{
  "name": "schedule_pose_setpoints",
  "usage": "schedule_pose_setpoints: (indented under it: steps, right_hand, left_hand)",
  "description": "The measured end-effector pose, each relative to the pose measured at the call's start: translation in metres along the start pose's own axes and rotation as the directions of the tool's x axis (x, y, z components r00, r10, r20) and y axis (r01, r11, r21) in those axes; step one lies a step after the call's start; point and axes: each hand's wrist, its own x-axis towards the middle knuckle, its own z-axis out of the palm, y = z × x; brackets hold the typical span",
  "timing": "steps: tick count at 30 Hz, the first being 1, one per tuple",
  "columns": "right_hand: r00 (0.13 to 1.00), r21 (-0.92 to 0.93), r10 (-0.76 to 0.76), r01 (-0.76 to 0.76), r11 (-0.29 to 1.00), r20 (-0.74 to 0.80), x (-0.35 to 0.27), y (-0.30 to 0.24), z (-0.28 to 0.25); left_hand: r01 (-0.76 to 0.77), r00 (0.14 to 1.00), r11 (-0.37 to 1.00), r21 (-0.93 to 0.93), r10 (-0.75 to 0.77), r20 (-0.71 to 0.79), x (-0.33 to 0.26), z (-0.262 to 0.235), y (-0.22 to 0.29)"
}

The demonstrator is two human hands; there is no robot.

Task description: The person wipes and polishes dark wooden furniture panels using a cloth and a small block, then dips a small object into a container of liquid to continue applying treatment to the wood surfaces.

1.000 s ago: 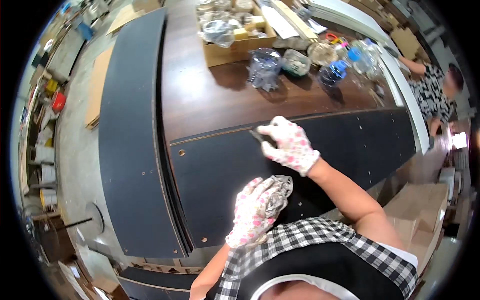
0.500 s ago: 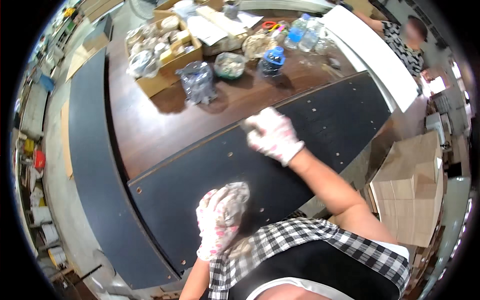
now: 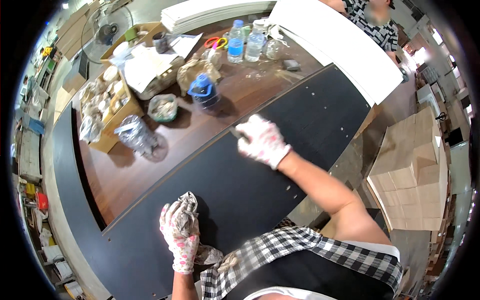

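Note:
A long black board with small holes lies across the brown table in front of me. My left hand, in a white glove with pink spots, is closed on a crumpled greyish rag above the board's near left part. Loose cloth hangs below that hand beside my checked apron. Gloved the same way, my right hand is closed at the board's far edge. A small dark tip sticks out from its fingers against that edge; its kind cannot be made out.
Beyond the board stand a carton of bagged items, a grey plastic-wrapped bundle, a green bowl, a blue-lidded jug and water bottles. White panels and a co-worker are far right; stacked cartons stand right.
My view has swung round, shifting the table items left and down. Along the far edge, my right hand has slid rightward past the jug. The left hand still grips the rag.

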Motion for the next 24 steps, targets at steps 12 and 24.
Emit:
schedule_pose_setpoints:
  steps: [12, 24]
  right_hand:
    - [0.916, -0.236, 0.4, -0.393, 0.889, -0.018, 0.042, 0.324, -0.126]
    - [0.971, -0.167, 0.24, -0.239, 0.957, -0.014, 0.041, 0.321, -0.112]
  left_hand:
    - [0.063, 0.994, 0.967, 0.247, -0.083, 0.069, 0.141, 0.087, 0.103]
    - [0.111, 0.981, 0.923, 0.367, -0.161, 0.106, 0.137, 0.089, 0.108]
